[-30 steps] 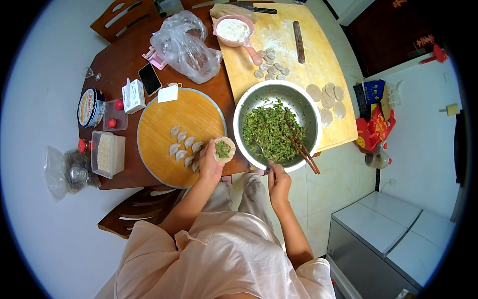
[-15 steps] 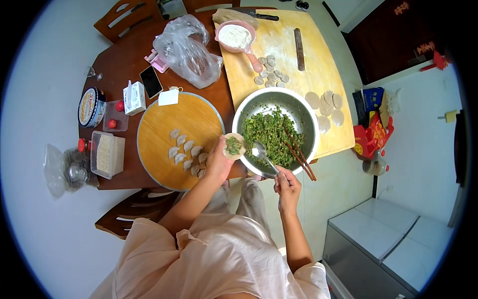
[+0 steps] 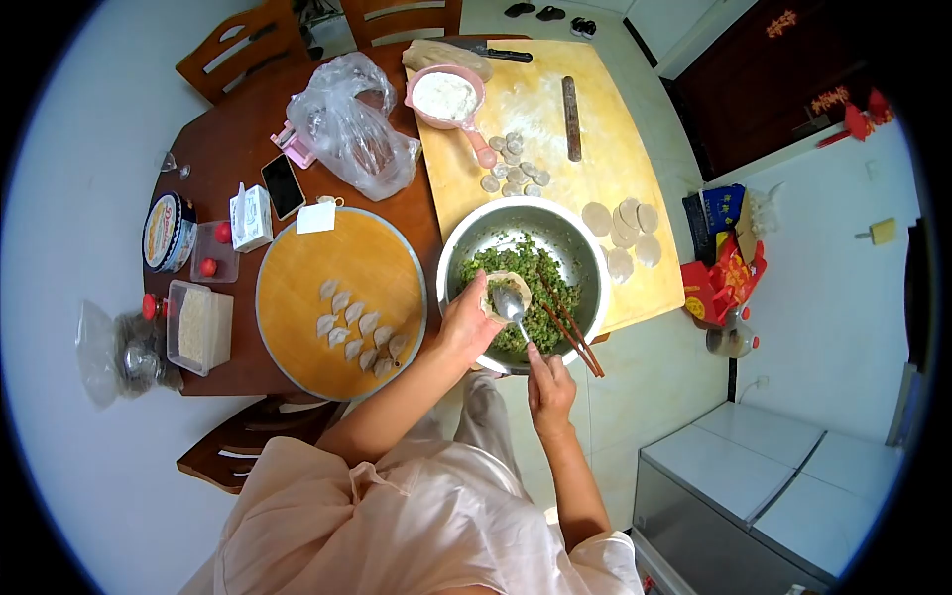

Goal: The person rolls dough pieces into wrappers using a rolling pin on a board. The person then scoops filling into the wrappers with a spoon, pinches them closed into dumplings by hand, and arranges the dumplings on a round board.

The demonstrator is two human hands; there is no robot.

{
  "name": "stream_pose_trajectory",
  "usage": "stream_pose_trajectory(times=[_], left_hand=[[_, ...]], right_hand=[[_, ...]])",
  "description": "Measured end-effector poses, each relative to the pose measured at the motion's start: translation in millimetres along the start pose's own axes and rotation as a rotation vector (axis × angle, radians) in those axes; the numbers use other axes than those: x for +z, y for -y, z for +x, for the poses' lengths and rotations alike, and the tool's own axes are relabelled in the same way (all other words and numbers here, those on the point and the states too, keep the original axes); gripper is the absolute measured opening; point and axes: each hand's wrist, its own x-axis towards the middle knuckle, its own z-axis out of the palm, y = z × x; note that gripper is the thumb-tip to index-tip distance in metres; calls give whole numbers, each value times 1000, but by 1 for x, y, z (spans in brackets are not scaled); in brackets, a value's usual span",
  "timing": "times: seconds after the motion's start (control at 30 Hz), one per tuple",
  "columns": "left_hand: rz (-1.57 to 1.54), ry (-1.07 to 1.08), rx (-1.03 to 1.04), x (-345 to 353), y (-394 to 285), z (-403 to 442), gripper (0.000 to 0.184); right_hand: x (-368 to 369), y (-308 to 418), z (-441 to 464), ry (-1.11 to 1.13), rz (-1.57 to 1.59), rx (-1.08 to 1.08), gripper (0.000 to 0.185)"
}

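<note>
My left hand [image 3: 469, 322] holds a round dumpling wrapper [image 3: 490, 300] over the near left part of a steel bowl [image 3: 451, 243]. In my right hand [image 3: 549, 389] is a metal spoon [image 3: 510, 303], its bowl pressed to the wrapper and covering most of what lies on it. Chopped green filling [image 3: 536, 268] fills the bottom of the bowl. A pair of brown chopsticks [image 3: 575, 336] leans on the bowl's right rim. Several folded dumplings [image 3: 353, 312] lie on a round wooden board [image 3: 297, 268] to the left.
On the floured board [image 3: 635, 297] are rolled wrappers [image 3: 625, 224], small dough discs [image 3: 515, 171], a rolling pin [image 3: 571, 119], a pink scoop of flour [image 3: 443, 96] and a knife [image 3: 508, 55]. A plastic bag [image 3: 359, 129], a phone [image 3: 284, 186] and a tissue box [image 3: 250, 218] stand left.
My left hand has carried the wrapper right, over the bowl. The spoon has gone from the filling onto the wrapper. The whole view has shifted slightly.
</note>
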Motion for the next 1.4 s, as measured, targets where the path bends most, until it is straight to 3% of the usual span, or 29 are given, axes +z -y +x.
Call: stream_pose_trajectory(times=[0.13,0.27,0.4,0.5,0.63,0.77,0.83,0.9,1.03,1.17,1.3,1.4], left_hand=[[-48,-67,39,-6,-6,16,36],[-35,-65,59,-6,-19,17,37],[-64,21,32,3,-10,11,37],[-12,-30,49,6,-1,9,38],[-90,-58,36,3,0,15,41],[-96,-145,81,5,-15,11,39],[-139,-70,108,-9,-22,17,38],[-152,-114,93,-14,-28,14,39],[20,8,57,-5,-35,-14,35],[121,102,-77,1,-39,-40,36],[178,159,-225,4,-37,-60,38],[223,208,-304,12,-40,-73,37]], right_hand=[[-4,-6,-2,-142,82,-112,44],[-18,4,5,-136,207,70,38],[-7,11,26,-242,274,100,39],[-2,13,21,-129,288,128,36],[2,16,10,-48,180,57,46],[-9,10,-1,-108,103,-9,44],[-14,1,-6,-122,108,47,44],[-13,-20,-15,-9,7,71,43],[-13,-43,-24,201,-197,50,37],[-28,-22,2,72,-218,-55,38],[-55,17,35,-36,6,-253,46],[-60,27,53,-9,69,-372,43]])
